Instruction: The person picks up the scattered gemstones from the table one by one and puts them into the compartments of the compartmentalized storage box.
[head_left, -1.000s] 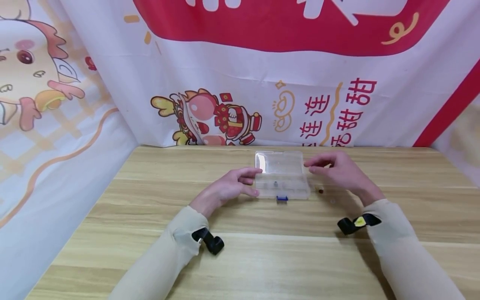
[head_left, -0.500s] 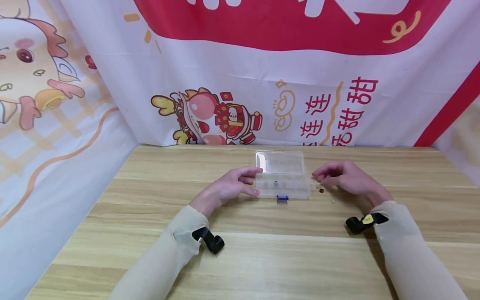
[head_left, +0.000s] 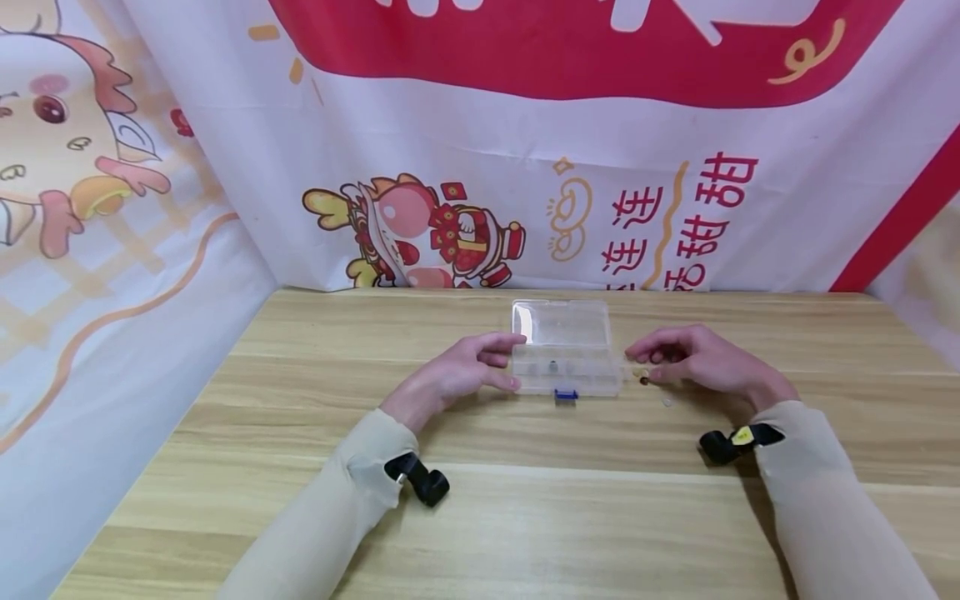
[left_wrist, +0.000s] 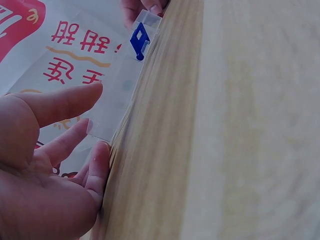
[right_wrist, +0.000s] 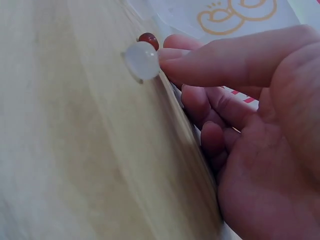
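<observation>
A clear plastic box (head_left: 540, 388) stands on the table, its lid (head_left: 562, 322) laid back and its blue latch (head_left: 566, 394) at the front. My left hand (head_left: 467, 368) rests at the box's left end, thumb near the front corner, the other fingers farther back. Right of the box, my right hand (head_left: 701, 358) is low over the table with thumb and forefinger apart beside several small beads. In the right wrist view a whitish bead (right_wrist: 142, 60) overlaps a red-brown bead (right_wrist: 149, 40), both right at the fingertips. A small dark-green bead (head_left: 553, 365) sits in the box.
A small clear bead (head_left: 667, 402) lies on the wooden table (head_left: 495, 517) in front of my right hand. Printed cloth (head_left: 465, 133) hangs behind the table's back edge, and more cloth covers the left side.
My right hand has moved from the box's right edge to the right and down toward the beads, and its thumb has come close to the dark one. My left hand stays put.
</observation>
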